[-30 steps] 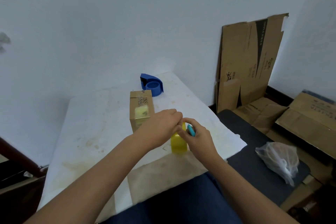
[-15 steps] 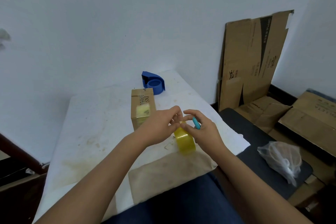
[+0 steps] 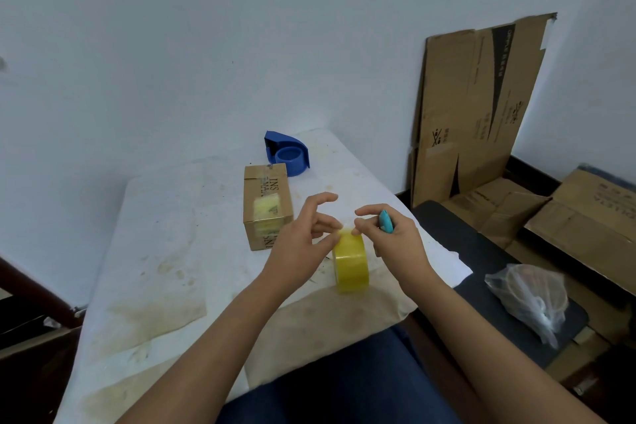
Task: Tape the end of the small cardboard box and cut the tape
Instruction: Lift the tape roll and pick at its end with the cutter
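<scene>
A small brown cardboard box [image 3: 266, 205] lies on the white table [image 3: 165, 251], with yellowish tape across its top and near end. A yellow tape roll [image 3: 351, 263] stands on edge in front of it, to the right. My left hand [image 3: 303, 237] pinches the top of the roll with thumb and forefinger, the other fingers spread. My right hand [image 3: 389, 234] touches the same spot from the right and holds a small teal cutter [image 3: 386, 221] in its palm. Whether a free tape end is lifted I cannot tell.
A blue tape dispenser [image 3: 287, 152] sits behind the box near the wall. Flattened cardboard [image 3: 478, 103] leans on the wall at right, with more boxes on the floor. A clear plastic bag [image 3: 530, 299] lies on a dark seat beside the table.
The roll has stayed on the table while both hands shifted slightly apart at its top. My left fingers have spread wider. The camera view has tilted a little.
</scene>
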Demonstrator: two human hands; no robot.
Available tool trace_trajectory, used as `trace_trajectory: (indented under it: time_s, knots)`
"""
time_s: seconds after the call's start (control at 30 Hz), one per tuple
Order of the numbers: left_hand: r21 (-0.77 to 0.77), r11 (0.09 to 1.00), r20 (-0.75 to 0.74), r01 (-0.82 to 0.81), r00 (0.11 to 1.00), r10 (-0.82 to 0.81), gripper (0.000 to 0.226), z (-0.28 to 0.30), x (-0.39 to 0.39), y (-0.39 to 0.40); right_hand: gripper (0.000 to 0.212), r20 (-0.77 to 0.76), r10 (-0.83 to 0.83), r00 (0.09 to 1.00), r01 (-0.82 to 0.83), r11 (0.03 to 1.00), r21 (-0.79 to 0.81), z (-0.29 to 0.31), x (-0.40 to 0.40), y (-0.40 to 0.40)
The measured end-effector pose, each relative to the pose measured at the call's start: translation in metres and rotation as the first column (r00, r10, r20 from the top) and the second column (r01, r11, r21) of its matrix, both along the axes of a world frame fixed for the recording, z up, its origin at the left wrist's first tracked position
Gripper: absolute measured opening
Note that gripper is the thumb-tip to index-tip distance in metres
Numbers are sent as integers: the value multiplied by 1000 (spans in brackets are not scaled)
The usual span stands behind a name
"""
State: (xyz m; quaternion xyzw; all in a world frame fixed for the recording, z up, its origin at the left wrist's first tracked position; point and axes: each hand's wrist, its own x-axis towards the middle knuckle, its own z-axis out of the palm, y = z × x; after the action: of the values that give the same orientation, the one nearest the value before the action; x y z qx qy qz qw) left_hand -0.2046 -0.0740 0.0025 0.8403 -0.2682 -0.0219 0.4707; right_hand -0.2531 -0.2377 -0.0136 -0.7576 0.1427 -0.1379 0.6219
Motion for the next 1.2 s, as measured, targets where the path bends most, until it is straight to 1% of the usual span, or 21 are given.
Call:
trace_trajectory:
  time_s: [0.17, 0.3, 0.47, 0.57, 0.63, 0.87, 1.07, 1.2]
  knots:
    - [-127, 990, -20, -66, 998, 64, 33, -5, -2, -1, 21, 44, -12, 999, 14, 999, -43, 1, 1, 0]
    - [-133, 988, -4, -74, 997, 74, 21, -8, -4, -1, 14, 67, -18, 998, 24, 995, -96, -2, 1, 0]
    - [-120, 988, -23, -94, 996, 92, 10, -11, -5, -1, 13, 54, 0, 999, 5, 995, -101, -3, 1, -2]
    - [-151, 982, -54, -112, 993, 105, 10, -11, -5, -2, 9, 60, 42, 997, -34, 992, -121, 1, -2, -3]
    - [-166, 978, -71, -129, 990, 118, 13, -10, -6, -2, 10, 59, 62, 996, -53, 989, -139, 2, -2, -4]
    - [-117, 982, -45, -147, 989, 143, 20, -14, -7, -2, 14, 34, 68, 997, -62, 986, -153, 0, -2, -7]
    - [-120, 976, -13, -180, 984, 180, 14, -15, -6, -4, 18, -26, 85, 996, -89, 967, -239, 3, -1, -6]
    - [-131, 973, -14, -190, 982, 189, 9, -15, -7, -7, 16, -29, 80, 996, -85, 960, -268, 5, 1, -6]
